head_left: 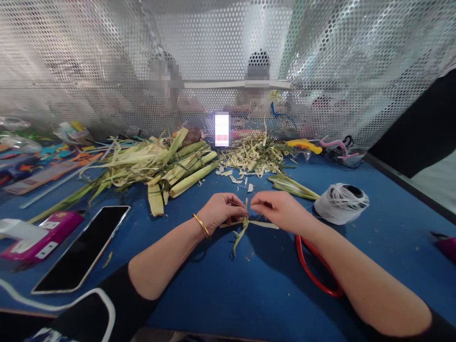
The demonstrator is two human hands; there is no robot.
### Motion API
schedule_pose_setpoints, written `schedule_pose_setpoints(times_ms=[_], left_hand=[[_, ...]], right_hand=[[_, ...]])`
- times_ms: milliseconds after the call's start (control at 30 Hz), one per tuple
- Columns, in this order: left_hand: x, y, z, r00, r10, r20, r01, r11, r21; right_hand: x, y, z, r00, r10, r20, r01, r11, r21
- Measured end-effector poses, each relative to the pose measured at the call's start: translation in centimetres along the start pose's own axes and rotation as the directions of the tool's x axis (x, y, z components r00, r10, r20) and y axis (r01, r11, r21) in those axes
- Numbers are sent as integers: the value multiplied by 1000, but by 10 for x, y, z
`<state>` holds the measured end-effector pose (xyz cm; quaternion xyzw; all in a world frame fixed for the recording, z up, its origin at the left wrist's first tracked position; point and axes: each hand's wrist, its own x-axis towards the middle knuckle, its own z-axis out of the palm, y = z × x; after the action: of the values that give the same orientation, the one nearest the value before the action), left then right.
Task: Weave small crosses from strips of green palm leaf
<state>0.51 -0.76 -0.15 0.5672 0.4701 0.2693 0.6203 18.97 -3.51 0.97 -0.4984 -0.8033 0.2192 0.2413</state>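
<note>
My left hand point(221, 210), with a gold bangle on the wrist, is closed in a pinch on a small bundle of pale leaf strips point(245, 225) just above the blue table point(249, 285). My right hand point(281, 210) faces it, fingers pinched on a thin white string at the same bundle. Strip ends stick out sideways and one hangs down toward the table. A spool of white string point(341, 203) lies just right of my right hand.
A pile of green and pale leaves and stalks point(160, 166) and shredded trimmings point(254, 156) lie behind the hands. A dark phone point(83, 247) and pink case point(42, 235) sit left. Red scissor handles point(313, 270) lie under my right forearm. Two people sit behind the perforated screen point(228, 52).
</note>
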Motion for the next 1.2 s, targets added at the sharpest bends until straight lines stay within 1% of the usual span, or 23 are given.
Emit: schedule_pose_setpoints(times_ms=[67,100,167,233,400,633,700,767,867,933,1067,1100,1133,1200], left_hand=[[0,1,0,1000,7,15,-8,1000,25],[0,1,0,1000,12,22,-13,999,39],[0,2,-1,999,19,34,-21,998,67],[0,2,-1,999,22,34,-25,995,92],[-1,3,-1,999,39,14,-41,990,133],[2,1,-1,997,63,34,-68,981,181],[3,-1,-2,995,91,35,-97,971,219],[3,-2,-2,984,173,32,-175,937,302],[1,-2,-2,946,323,37,-302,831,468],[-1,-1,0,922,384,43,-341,755,560],[-3,-3,2,885,461,68,-367,598,713],[-3,-3,2,880,468,76,-370,577,728],[-2,-3,1,879,470,79,-372,576,728],[-2,-3,0,887,458,64,-372,625,686]], right_hand=[[1,2,5,992,46,-116,-27,987,157],[2,3,7,991,63,-122,-33,971,235],[3,3,13,997,72,-40,-55,945,322],[4,3,17,997,74,25,-79,950,302],[4,3,18,998,54,12,-55,986,158],[4,5,11,996,-3,92,-6,995,100],[4,7,12,994,-10,104,-1,995,101],[4,8,12,995,-8,101,-1,996,92],[4,9,13,996,-3,86,-5,996,84],[4,9,14,997,15,82,-23,995,99],[4,9,15,995,61,76,-72,985,154],[4,10,15,995,66,71,-76,985,155],[4,9,16,995,70,65,-79,986,149],[5,9,16,995,84,51,-90,988,122]])
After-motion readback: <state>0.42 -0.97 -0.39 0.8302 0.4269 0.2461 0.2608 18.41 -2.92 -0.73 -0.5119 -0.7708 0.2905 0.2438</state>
